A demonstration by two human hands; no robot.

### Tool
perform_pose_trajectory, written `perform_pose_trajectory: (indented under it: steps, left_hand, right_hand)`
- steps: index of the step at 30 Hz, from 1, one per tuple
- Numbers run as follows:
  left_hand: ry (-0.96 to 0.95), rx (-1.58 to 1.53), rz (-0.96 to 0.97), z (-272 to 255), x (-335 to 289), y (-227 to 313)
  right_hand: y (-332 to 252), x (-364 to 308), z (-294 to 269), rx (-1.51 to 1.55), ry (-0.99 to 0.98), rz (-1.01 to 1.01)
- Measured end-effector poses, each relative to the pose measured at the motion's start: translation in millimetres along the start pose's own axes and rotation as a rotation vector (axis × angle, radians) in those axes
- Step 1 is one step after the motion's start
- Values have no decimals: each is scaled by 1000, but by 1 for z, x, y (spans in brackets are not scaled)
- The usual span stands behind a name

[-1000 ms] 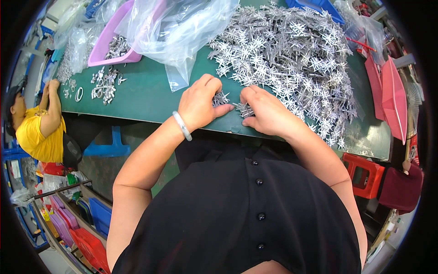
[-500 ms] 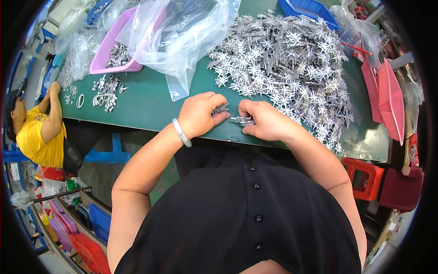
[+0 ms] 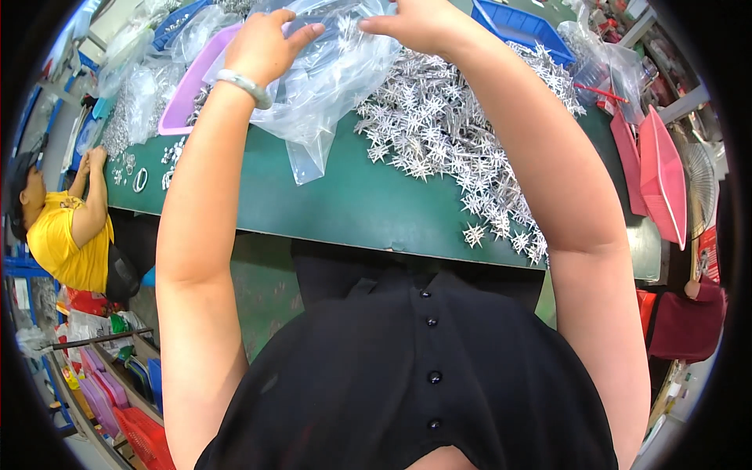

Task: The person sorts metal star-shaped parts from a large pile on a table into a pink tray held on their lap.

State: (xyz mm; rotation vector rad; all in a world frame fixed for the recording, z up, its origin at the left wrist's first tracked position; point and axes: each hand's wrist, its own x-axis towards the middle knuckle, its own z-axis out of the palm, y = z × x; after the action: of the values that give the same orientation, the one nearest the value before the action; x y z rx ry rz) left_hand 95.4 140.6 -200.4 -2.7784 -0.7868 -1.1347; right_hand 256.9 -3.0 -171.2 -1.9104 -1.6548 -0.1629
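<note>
Both my arms stretch to the far side over a clear plastic bag point(image 3: 333, 90) lying on the green table. My left hand point(image 3: 270, 45), with a pale bangle point(image 3: 244, 83) on its wrist, is at the bag's left side, thumb and fingers apart and nothing visible in them. On the bag's right side is my right hand point(image 3: 419, 25), its thumb stretched out toward the bag and its other fingers partly cut off by the picture's upper edge. Silvery star-shaped metal pieces point(image 3: 346, 30) show at the bag between the hands. A large heap of spiky metal stars point(image 3: 439, 117) spreads to the right, partly behind my right forearm.
Left of the bag stands a purple tray point(image 3: 174, 117), partly behind my left arm. A blue bin point(image 3: 529, 35) is beyond the heap; pink trays point(image 3: 662, 172) stand at the right edge. A person in yellow point(image 3: 70, 243) works at the far left.
Both hands have moved from the table's near edge up to the plastic bag. The small star pieces they held have left the fingers, and the hands are now spread.
</note>
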Motion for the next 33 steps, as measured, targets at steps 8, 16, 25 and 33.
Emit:
perform_pose_trajectory:
  steps: [8,16,25,33]
  left_hand:
    - [-196,-450,345,27,-54,91]
    - [-324,-416,75,89,-73,98]
    - [-306,-430,42,85,-77,85]
    - [-250,-300,9,73,-97,86]
  right_hand:
    - [43,-49,10,-551,-403,199]
    - [40,-52,30,-524,-449,228]
    - [27,-82,7,-256,-247,57]
    - [-8,-185,40,-49,-213,-144]
